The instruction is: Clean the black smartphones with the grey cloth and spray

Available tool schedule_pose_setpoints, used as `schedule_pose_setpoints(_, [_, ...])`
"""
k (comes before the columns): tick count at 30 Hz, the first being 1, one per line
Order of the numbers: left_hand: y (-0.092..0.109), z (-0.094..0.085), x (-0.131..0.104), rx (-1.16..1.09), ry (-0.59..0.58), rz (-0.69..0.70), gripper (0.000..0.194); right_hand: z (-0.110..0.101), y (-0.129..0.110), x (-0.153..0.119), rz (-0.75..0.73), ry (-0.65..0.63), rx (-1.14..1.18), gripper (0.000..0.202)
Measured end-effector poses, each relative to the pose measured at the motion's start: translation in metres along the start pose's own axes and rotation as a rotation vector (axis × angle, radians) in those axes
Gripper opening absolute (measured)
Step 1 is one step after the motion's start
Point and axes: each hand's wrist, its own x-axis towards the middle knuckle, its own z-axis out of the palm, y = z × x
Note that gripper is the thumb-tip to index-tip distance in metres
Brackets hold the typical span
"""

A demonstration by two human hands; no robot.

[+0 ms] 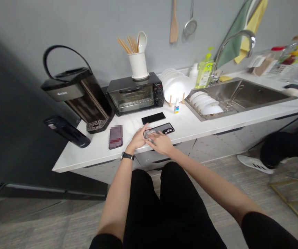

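A dark-rimmed phone case (161, 129) with a grey back and round camera openings lies on the counter's front part. My left hand (137, 139), with a watch on the wrist, closes round its left end. My right hand (161, 142) presses its fingertips onto the same end, over a pale, cloth-like piece (149, 133) whose exact kind I cannot make out. Just behind lies a black phone (153, 118), flat. Another phone (115, 137), its face blurred out, rests left of my hands. A small white bottle (176, 106) with a blue and yellow label stands upright to the right.
A toaster oven (135, 95) carries a white utensil holder (138, 65). Left stand a black water dispenser (78, 97) and a tilted-looking dark flask (67, 131). Plates (177, 88), a soap bottle (204, 72) and a sink (255, 95) are right. Another person's shoe (255, 164) shows at the right.
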Motion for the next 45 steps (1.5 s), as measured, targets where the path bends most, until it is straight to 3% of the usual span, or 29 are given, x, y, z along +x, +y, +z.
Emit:
schedule_pose_setpoints(4, [0.005, 0.001, -0.001, -0.014, 0.031, -0.009, 0.099, -0.029, 0.056, -0.032, 0.009, -0.014, -0.033, 0.046])
schedule_pose_setpoints(7, [0.008, 0.003, 0.004, -0.032, 0.032, -0.012, 0.1, -0.039, 0.079, -0.034, 0.105, 0.007, -0.088, 0.051])
schedule_pose_setpoints(9, [0.008, 0.004, 0.008, -0.039, 0.022, -0.013, 0.1, -0.033, 0.069, -0.022, 0.149, 0.021, -0.107, 0.055])
schedule_pose_setpoints(14, [0.007, 0.003, 0.011, -0.038, 0.0, -0.021, 0.092, 0.0, -0.002, 0.011, 0.095, -0.003, -0.049, 0.053])
schedule_pose_setpoints(17, [0.008, 0.001, 0.004, -0.014, 0.005, -0.028, 0.091, -0.001, -0.011, 0.003, 0.039, -0.023, -0.003, 0.052])
schedule_pose_setpoints(22, [0.018, 0.001, -0.004, 0.043, 0.024, -0.028, 0.09, -0.034, 0.055, -0.035, 0.053, -0.019, -0.001, 0.046])
schedule_pose_setpoints(25, [0.024, 0.003, -0.003, 0.063, 0.018, -0.025, 0.089, -0.043, 0.08, -0.036, 0.133, 0.007, -0.044, 0.052])
schedule_pose_setpoints(27, [0.027, 0.004, -0.001, 0.076, 0.014, -0.028, 0.089, -0.036, 0.071, -0.022, 0.169, 0.017, -0.06, 0.059])
schedule_pose_setpoints(31, [0.029, 0.003, 0.0, 0.103, 0.003, -0.052, 0.087, -0.01, 0.015, 0.011, 0.128, -0.009, -0.021, 0.066])
schedule_pose_setpoints(33, [0.03, 0.002, -0.002, 0.11, -0.009, -0.061, 0.088, -0.005, -0.006, 0.017, 0.07, -0.04, 0.021, 0.063])
schedule_pose_setpoints(35, [0.032, 0.0, -0.006, 0.112, -0.014, -0.067, 0.092, -0.01, -0.008, 0.011, 0.002, -0.078, 0.065, 0.057])
schedule_pose_setpoints(39, [0.039, 0.001, -0.01, 0.109, 0.0, -0.089, 0.093, -0.038, 0.039, -0.019, -0.084, -0.144, 0.113, 0.046])
schedule_pose_setpoints(42, [0.045, 0.002, -0.008, 0.115, -0.008, -0.096, 0.094, -0.055, 0.084, -0.032, 0.002, -0.128, 0.057, 0.048])
schedule_pose_setpoints(45, [0.048, 0.002, -0.004, 0.124, -0.022, -0.086, 0.095, -0.054, 0.097, -0.026, 0.117, -0.093, -0.018, 0.055])
